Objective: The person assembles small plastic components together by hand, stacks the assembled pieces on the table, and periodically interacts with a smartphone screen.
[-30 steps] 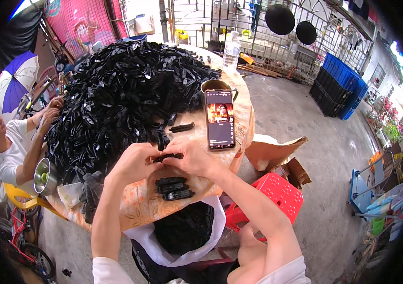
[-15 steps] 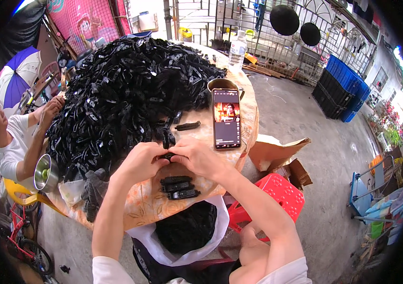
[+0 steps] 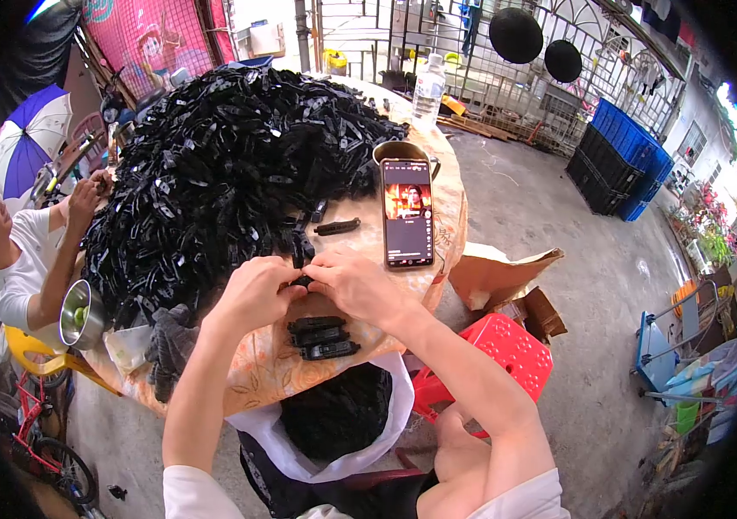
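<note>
Pinching a small black part (image 3: 302,280) between their fingertips, the left hand (image 3: 256,296) and the right hand (image 3: 358,287) meet over the near half of the surface, a table (image 3: 269,374) under an orange-patterned cloth. The thumbs and forefingers of both press inward and hide most of the part; how the other fingers of the right hand curl, I cannot tell. Just beyond the hands, a large heap of black parts (image 3: 230,164) covers the middle and the left edge. A single black piece (image 3: 337,227) lies apart, right of the heap, toward a phone (image 3: 407,212) near the right edge, with a metal mug (image 3: 439,164) behind it. Between the hands and the near edge, several black pieces (image 3: 325,337) lie side by side. Below that edge, a white sack (image 3: 400,406) gapes around more black parts (image 3: 338,415).
</note>
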The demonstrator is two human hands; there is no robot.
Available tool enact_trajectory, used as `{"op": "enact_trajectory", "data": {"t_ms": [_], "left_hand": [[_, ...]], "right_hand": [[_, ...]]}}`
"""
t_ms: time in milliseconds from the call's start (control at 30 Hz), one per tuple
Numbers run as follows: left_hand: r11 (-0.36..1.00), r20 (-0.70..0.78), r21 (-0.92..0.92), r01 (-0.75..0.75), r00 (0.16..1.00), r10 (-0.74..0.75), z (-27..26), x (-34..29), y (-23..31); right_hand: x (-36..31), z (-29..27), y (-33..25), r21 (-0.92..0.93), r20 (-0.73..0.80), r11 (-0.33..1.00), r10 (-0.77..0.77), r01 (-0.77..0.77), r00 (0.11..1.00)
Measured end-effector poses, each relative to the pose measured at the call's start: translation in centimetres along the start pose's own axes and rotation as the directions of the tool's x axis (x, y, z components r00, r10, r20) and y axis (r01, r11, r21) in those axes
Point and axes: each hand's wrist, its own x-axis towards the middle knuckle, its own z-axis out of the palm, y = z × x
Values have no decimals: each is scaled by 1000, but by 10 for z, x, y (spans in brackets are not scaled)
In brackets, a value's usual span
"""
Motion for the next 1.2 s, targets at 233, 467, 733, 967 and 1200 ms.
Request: {"op": "enact_trajectory", "data": {"t_ms": [233, 467, 733, 967, 1200], "left_hand": [[991, 32, 129, 42, 998, -46, 3, 2, 6], [982, -29, 181, 51, 998, -47, 10, -3, 4], [989, -66, 134, 59, 997, -50, 17, -6, 0], [995, -62, 68, 70, 996, -66, 16, -6, -1], [995, -68, 44, 92, 994, -89, 16, -4, 0]], "right_hand": [[0, -3, -4, -246, 134, 969, 10, 23, 991], [3, -1, -35, -517, 163, 856, 59, 34, 985], [-7, -14, -24, -287, 44, 954, -79, 88, 996], [-8, -7, -28, -302, 84, 951, -44, 67, 996], [-14, -9, -24, -164, 62, 984, 79, -67, 995]]}}
